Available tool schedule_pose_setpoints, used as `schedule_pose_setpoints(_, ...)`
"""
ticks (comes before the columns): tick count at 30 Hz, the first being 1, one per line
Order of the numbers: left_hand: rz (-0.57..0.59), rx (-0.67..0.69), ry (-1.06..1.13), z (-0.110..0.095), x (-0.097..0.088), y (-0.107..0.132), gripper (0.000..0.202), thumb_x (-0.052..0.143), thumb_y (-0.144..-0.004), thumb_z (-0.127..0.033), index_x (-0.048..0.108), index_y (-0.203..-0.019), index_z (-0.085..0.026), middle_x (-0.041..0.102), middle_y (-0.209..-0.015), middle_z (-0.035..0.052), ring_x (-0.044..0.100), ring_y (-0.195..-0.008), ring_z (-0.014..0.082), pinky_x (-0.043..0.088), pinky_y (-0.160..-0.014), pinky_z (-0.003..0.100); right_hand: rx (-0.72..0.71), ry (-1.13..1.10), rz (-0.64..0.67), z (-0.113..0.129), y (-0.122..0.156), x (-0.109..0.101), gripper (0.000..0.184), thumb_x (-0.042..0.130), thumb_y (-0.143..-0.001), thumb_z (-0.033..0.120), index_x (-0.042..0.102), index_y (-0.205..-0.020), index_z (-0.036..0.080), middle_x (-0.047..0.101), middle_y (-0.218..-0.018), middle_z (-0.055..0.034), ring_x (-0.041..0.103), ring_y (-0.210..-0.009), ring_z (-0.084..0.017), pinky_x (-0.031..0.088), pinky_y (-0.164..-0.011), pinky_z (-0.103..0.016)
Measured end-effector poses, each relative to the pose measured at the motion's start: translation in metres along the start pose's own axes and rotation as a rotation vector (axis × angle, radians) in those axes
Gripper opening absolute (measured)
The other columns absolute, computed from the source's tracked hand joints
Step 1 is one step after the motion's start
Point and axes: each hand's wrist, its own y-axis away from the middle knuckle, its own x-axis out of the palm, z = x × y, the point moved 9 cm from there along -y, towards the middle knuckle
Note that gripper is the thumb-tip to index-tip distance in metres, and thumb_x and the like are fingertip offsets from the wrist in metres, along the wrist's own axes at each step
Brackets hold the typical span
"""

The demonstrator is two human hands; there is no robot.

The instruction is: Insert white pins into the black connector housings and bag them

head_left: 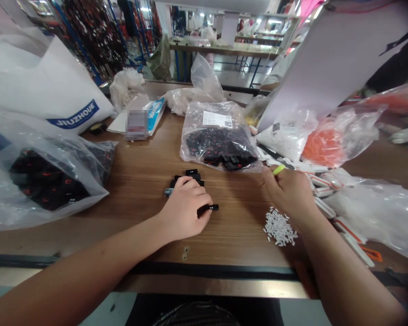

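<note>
My left hand (187,206) lies on the wooden table (139,176) with its fingers curled round a small black plastic part (209,208) that sticks out to the right. Just behind this hand sits a small heap of similar black parts (190,174). My right hand (287,190) is closed on a yellow-green tool (279,170) whose tip shows above the knuckles. A little pile of small white pieces (279,226) lies beside my right wrist.
A clear bag of black parts (221,140) lies behind the hands. A large bag of black and red parts (44,176) fills the left side. Bags of white (285,136) and orange (323,147) pieces and flat packets crowd the right. A white bag (37,86) stands at back left.
</note>
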Motion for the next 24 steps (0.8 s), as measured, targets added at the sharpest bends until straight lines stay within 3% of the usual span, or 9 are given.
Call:
schedule_pose_setpoints(2, -0.019, -0.011, -0.049, 0.005, -0.006, -0.001, 0.004, 0.065, -0.079, -0.02, 0.068, -0.08, -0.022, 0.067, -0.081, 0.0021, 0.057, -0.089, 0.0243, 0.036, -0.097, 0.049, 0.027, 0.298, 0.036, -0.011, -0.008, -0.001, 0.043, 0.058, -0.091, 0.045, 0.057, -0.056, 0.02, 0.053, -0.045, -0.0059, 0.054, -0.047, -0.021, 0.037, -0.054, -0.033)
schedule_pose_setpoints(4, -0.045, -0.034, -0.064, 0.014, -0.014, -0.002, 0.006, 0.064, -0.078, -0.018, 0.068, -0.082, -0.021, 0.066, -0.089, 0.0035, 0.058, -0.092, 0.0245, 0.038, -0.095, 0.048, 0.057, 0.471, 0.11, -0.021, -0.01, 0.005, 0.037, 0.055, -0.093, 0.042, 0.067, -0.071, 0.015, 0.063, -0.058, -0.0126, 0.061, -0.055, -0.024, 0.04, -0.057, -0.035)
schedule_pose_setpoints(6, -0.075, -0.058, -0.049, 0.024, -0.022, -0.002, 0.012, 0.063, -0.078, -0.018, 0.067, -0.089, -0.022, 0.066, -0.1, 0.0051, 0.059, -0.098, 0.0253, 0.04, -0.095, 0.048, 0.048, 0.569, 0.215, -0.026, -0.008, 0.016, 0.031, 0.051, -0.095, 0.035, 0.072, -0.088, 0.014, 0.071, -0.079, -0.0178, 0.067, -0.067, -0.027, 0.043, -0.062, -0.035)
schedule_pose_setpoints(9, -0.121, -0.114, -0.028, 0.04, -0.032, -0.001, 0.02, 0.062, -0.084, -0.024, 0.066, -0.104, -0.023, 0.062, -0.123, 0.0075, 0.057, -0.115, 0.0279, 0.04, -0.1, 0.05, 0.022, 0.631, 0.378, -0.035, -0.004, 0.033, 0.03, 0.045, -0.093, 0.02, 0.072, -0.108, 0.019, 0.073, -0.105, -0.0152, 0.071, -0.086, -0.028, 0.047, -0.068, -0.034)
schedule_pose_setpoints(12, -0.101, -0.227, -0.093, 0.054, -0.03, 0.001, 0.044, 0.065, -0.087, -0.046, 0.061, -0.125, -0.024, 0.051, -0.143, 0.0119, 0.048, -0.13, 0.0338, 0.038, -0.105, 0.056, 0.037, 0.629, 0.455, -0.042, -0.003, 0.038, 0.04, 0.043, -0.091, 0.015, 0.066, -0.123, 0.022, 0.071, -0.117, -0.0123, 0.071, -0.098, -0.028, 0.049, -0.074, -0.035)
schedule_pose_setpoints(16, 0.043, -0.306, -0.229, 0.054, -0.004, -0.002, 0.089, 0.069, -0.072, -0.076, 0.051, -0.141, -0.021, 0.042, -0.152, 0.0182, 0.042, -0.134, 0.0428, 0.036, -0.106, 0.062, 0.064, 0.604, 0.429, -0.039, -0.006, 0.033, 0.041, 0.044, -0.093, 0.027, 0.062, -0.129, 0.021, 0.074, -0.113, -0.0126, 0.07, -0.1, -0.03, 0.049, -0.077, -0.037)
schedule_pose_setpoints(18, 0.055, -0.289, -0.279, 0.047, 0.006, -0.005, 0.082, 0.065, -0.078, -0.074, 0.052, -0.14, -0.022, 0.044, -0.15, 0.0177, 0.044, -0.131, 0.0416, 0.037, -0.105, 0.061, 0.082, 0.579, 0.375, -0.036, -0.008, 0.027, 0.042, 0.044, -0.094, 0.034, 0.062, -0.129, 0.02, 0.075, -0.106, -0.0137, 0.07, -0.096, -0.032, 0.048, -0.075, -0.038)
schedule_pose_setpoints(21, 0.051, -0.218, -0.322, 0.036, 0.015, -0.01, 0.048, 0.057, -0.093, -0.055, 0.062, -0.129, -0.024, 0.052, -0.143, 0.0134, 0.051, -0.122, 0.0358, 0.042, -0.098, 0.055, 0.108, 0.524, 0.301, -0.035, -0.013, 0.021, 0.044, 0.043, -0.095, 0.044, 0.066, -0.124, 0.02, 0.076, -0.1, -0.0143, 0.071, -0.092, -0.032, 0.046, -0.072, -0.037)
schedule_pose_setpoints(24, 0.043, -0.161, -0.343, 0.03, 0.017, -0.012, 0.034, 0.055, -0.097, -0.046, 0.067, -0.119, -0.024, 0.057, -0.135, 0.0111, 0.053, -0.117, 0.0335, 0.046, -0.091, 0.051, 0.145, 0.456, 0.269, -0.039, -0.016, 0.018, 0.045, 0.043, -0.094, 0.051, 0.071, -0.114, 0.023, 0.077, -0.095, -0.0123, 0.07, -0.09, -0.032, 0.044, -0.069, -0.036)
